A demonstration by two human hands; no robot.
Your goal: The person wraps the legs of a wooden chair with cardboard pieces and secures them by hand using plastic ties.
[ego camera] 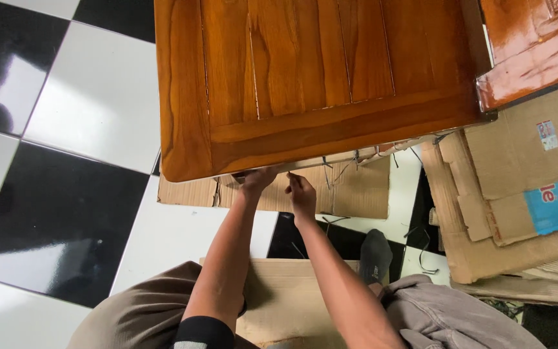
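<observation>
Varnished orange-brown wood filled the top of the view: a panelled wooden door [305, 84] lay flat, its near edge raised above a sheet of cardboard [356, 194] spread on the black-and-white tiled floor [66, 129]. The left hand [256, 179] reached under that near edge, fingers curled up against the underside, so I could not tell whether it gripped anything. The right hand [301, 194] sat just beside it, fingers drawn together near the edge, possibly pinching something small, though that was hidden. Thin dark wires or staples [340, 169] hung along the edge to the right of the hands. 1 more glossy wooden piece [537, 45] lay at the upper right, over a pile of flattened cardboard boxes [518, 194]. The person's knees in brown trousers [143, 317] framed another cardboard piece [292, 297] below.
</observation>
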